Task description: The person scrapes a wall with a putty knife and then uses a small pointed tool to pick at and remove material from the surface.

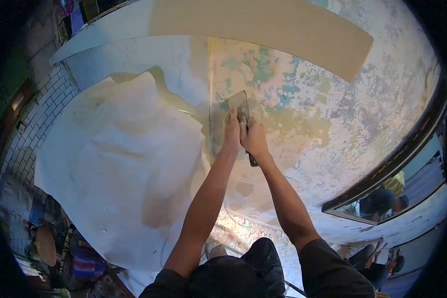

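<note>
A putty knife (241, 101) with a broad greyish blade and a black handle lies against the patchy wall (303, 104). My right hand (255, 137) is wrapped round its handle, whose end sticks out below. At the blade's left edge is my left hand (231, 130), its fingers along the blade and gripping it; part of that grip is hidden. Both arms reach up from the bottom of the view. Just left of the blade runs a vertical seam, where a smooth pale sheet (184, 59) meets the bare wall with flaking pink, green and blue paint.
A large crumpled white sheet (119, 169) bulges at the left. A long beige strip (263, 30) crosses the top. At the lower right is a dark-framed mirror (377, 198) with a reflection of a person. White brick-patterned tiles (32, 124) line the left. Debris (243, 226) covers the floor.
</note>
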The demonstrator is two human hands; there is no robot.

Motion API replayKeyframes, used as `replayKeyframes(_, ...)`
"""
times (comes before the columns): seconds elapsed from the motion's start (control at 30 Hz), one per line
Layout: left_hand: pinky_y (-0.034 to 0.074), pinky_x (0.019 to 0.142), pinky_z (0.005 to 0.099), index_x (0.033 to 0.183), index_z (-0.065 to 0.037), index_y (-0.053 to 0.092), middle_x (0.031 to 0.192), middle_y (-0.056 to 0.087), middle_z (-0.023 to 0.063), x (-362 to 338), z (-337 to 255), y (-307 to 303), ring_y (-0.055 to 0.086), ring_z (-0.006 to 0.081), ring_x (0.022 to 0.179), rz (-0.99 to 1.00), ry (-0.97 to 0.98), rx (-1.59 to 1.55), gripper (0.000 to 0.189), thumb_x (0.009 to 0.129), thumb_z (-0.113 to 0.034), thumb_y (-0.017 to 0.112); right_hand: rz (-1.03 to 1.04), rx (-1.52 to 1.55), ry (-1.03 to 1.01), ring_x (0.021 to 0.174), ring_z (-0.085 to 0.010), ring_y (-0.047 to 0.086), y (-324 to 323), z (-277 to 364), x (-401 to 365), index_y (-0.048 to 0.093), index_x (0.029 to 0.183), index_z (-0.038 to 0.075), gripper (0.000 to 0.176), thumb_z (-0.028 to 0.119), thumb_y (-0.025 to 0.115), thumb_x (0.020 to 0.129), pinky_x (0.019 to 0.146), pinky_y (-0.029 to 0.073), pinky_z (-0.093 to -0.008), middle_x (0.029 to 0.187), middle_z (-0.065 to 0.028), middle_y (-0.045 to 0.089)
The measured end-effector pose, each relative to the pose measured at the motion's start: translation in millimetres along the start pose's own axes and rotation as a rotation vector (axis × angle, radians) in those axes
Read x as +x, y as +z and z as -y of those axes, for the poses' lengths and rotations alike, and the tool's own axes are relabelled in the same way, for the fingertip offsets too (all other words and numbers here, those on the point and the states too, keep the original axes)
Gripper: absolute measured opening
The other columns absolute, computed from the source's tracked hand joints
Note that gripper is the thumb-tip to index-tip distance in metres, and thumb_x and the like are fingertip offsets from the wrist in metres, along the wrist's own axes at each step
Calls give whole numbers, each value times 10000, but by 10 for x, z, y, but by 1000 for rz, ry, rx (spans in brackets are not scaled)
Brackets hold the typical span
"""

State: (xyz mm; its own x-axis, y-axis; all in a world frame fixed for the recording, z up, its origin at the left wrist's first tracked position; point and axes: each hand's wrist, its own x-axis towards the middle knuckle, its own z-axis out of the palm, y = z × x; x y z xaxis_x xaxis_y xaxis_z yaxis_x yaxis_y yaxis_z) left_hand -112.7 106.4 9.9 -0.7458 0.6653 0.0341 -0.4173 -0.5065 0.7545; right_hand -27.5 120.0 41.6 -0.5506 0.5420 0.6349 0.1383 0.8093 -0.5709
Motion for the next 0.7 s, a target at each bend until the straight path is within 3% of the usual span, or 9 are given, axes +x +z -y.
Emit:
replayKeyframes(0.07,458,635,264,1040,-44,581,835,565,31,-3,48,-13,538,121,751,61,0,-72,492,886,-507,509,23,-17,40,621,-455,565,-58,82,-70,565,854,-79,277,184,486,893,563,448,-487,686,-308,560)
replayKeyframes(0.17,445,570,246,922,-87,578,743,540,-9,-6,-59,82,525,105,653,-64,-45,-96,381,906,-460,507,36,-70,71,613,-447,568,20,-8,-8,567,860,-71,265,179,486,894,560,448,-485,688,-303,563)
replayKeyframes(0.23,432,524,246,871,-103,565,705,531,-24,-44,-104,67,513,98,596,33,-13,-106,335,916,-430,507,36,-108,75,603,-442,569,34,-13,10,568,860,-69,260,177,489,893,555,448,-482,689,-300,564)
replayKeyframes(0.37,430,517,252,885,-96,575,707,533,-10,-170,-152,110,510,102,594,43,6,-108,344,913,-433,511,-1,-44,54,572,-429,570,8,-53,-76,571,820,-67,253,160,486,890,533,449,-469,639,-282,559)
replayKeyframes(0.43,423,496,262,864,-89,568,690,519,-5,-253,-193,178,500,109,577,-109,-6,61,360,905,-444,520,-5,-60,72,561,-423,572,-25,45,-50,572,802,-69,259,156,481,892,523,449,-463,620,-275,556)
replayKeyframes(0.53,404,480,257,852,-92,563,670,493,-18,-64,-310,157,477,96,560,-22,21,-50,367,894,-455,534,-65,54,2,556,-421,575,-22,211,98,570,774,-72,282,160,468,898,523,456,-458,595,-261,556)
replayKeyframes(0.6,400,477,259,856,-91,569,670,490,-21,-20,-376,103,470,93,558,3,13,-59,370,891,-457,539,107,68,234,579,-435,573,1,291,186,568,773,-76,297,171,464,899,551,460,-459,612,-254,568)
replayKeyframes(0.7,397,480,268,873,-88,583,682,496,-23,-119,-406,112,454,89,554,-29,-75,-38,368,890,-454,542,105,-2,160,505,-403,576,37,155,89,558,771,-90,322,190,469,904,500,468,-442,572,-242,562)
